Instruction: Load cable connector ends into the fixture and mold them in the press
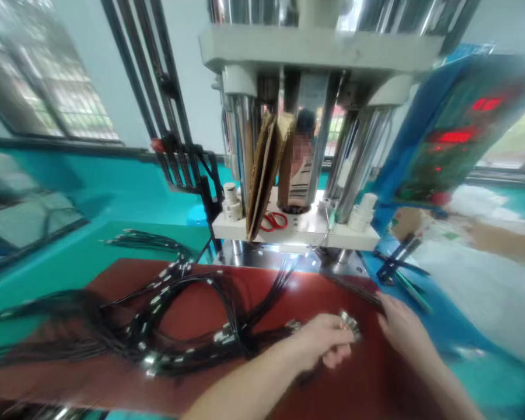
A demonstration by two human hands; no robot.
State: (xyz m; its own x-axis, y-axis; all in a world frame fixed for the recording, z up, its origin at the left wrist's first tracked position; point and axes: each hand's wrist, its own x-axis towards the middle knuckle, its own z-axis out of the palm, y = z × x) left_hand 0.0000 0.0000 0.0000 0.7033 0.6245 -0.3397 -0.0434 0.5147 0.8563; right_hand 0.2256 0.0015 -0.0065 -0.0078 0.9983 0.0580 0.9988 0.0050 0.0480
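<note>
My left hand is closed around a small cluster of shiny metal cable connectors, held low over the reddish-brown board. To its right, my right hand has its fingers curled at the end of a dark strip by the board's edge; blur hides what exactly it grips. A large coil of black cables with pale tags and metal ends covers the board's left half. Several thin cable ends run up from it to the lit metal plate of the press.
Red-handled scissors and upright cardboard pieces stand on the press bed. A blue control box with red digits leans in at right. Below it lie dark tools and a white plastic bag. Someone is visible behind the press.
</note>
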